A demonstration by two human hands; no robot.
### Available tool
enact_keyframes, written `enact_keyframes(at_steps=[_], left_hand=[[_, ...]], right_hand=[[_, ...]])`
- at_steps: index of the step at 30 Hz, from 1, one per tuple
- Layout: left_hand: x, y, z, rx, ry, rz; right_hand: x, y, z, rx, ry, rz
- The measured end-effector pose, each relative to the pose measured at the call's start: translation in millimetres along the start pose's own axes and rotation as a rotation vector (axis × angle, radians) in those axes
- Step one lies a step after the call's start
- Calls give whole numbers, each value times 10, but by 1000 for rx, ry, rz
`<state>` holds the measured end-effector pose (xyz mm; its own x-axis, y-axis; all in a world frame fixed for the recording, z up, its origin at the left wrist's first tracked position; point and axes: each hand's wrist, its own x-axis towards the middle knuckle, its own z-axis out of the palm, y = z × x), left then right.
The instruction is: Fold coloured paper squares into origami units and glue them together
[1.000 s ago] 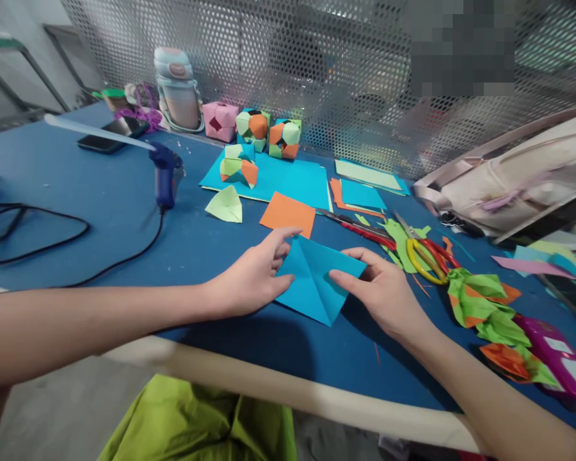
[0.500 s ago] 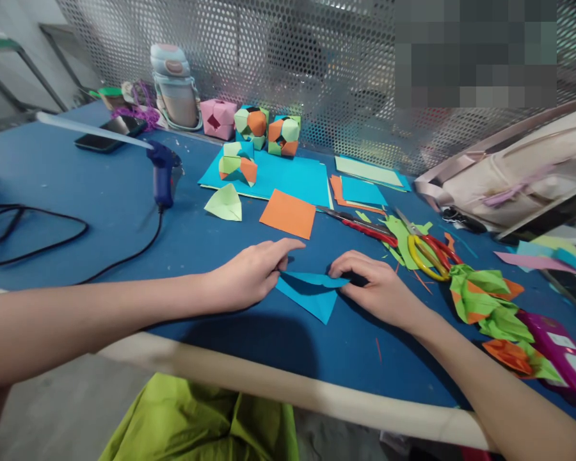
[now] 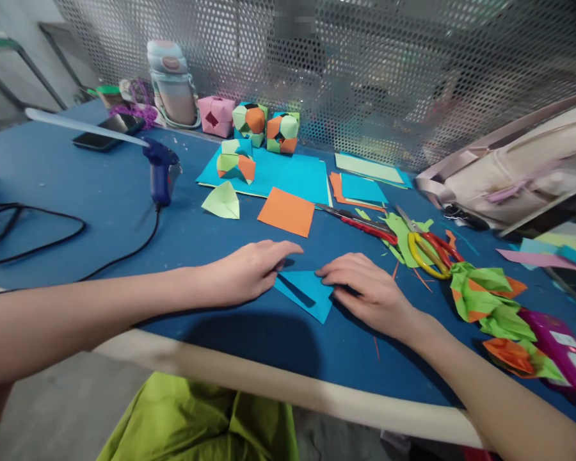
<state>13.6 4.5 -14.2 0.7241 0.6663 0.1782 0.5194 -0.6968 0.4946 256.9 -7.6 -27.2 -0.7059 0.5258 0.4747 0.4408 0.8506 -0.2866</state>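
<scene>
Blue origami paper (image 3: 307, 289) lies doubled over between my 2 hands, near the table edge. They are apart: my left hand (image 3: 242, 272) touches its left corner, probably to steady it, while my right hand (image 3: 367, 288) covers the right corner, seemingly holding the layers down. Whether either pinches, I cannot tell. Just beyond them rests an orange square (image 3: 287, 212), within reach; the glue gun (image 3: 160, 171) stands past my left forearm, likely clear of the folding.
</scene>
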Motion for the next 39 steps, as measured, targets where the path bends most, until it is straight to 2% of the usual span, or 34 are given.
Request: enact_keyframes(at_steps=[3,6,12,15,22,30,39], left_hand=[[36,-21,-92,-42,-65,-25],[48,-36,-154,-50,-109,-20],[43,-43,-162,-56,-108,32],[46,-45,-194,-60,-152,30],[62,-50,-296,-63,-270,36],[52,-105,-309,-105,-310,28],[66,-117,-324,-113,-327,16]], right_hand=[[-32,43,-4,-38,-65,-34],[-22,19,-1,-96,-59,-90],[32,-118,9,-347,-32,-122],[22,-139,13,-418,-42,-163],[-72,-80,2,-292,-136,-227],[-110,-56,-14,-255,-189,-213],[-69,-96,-86,-296,-241,-271]])
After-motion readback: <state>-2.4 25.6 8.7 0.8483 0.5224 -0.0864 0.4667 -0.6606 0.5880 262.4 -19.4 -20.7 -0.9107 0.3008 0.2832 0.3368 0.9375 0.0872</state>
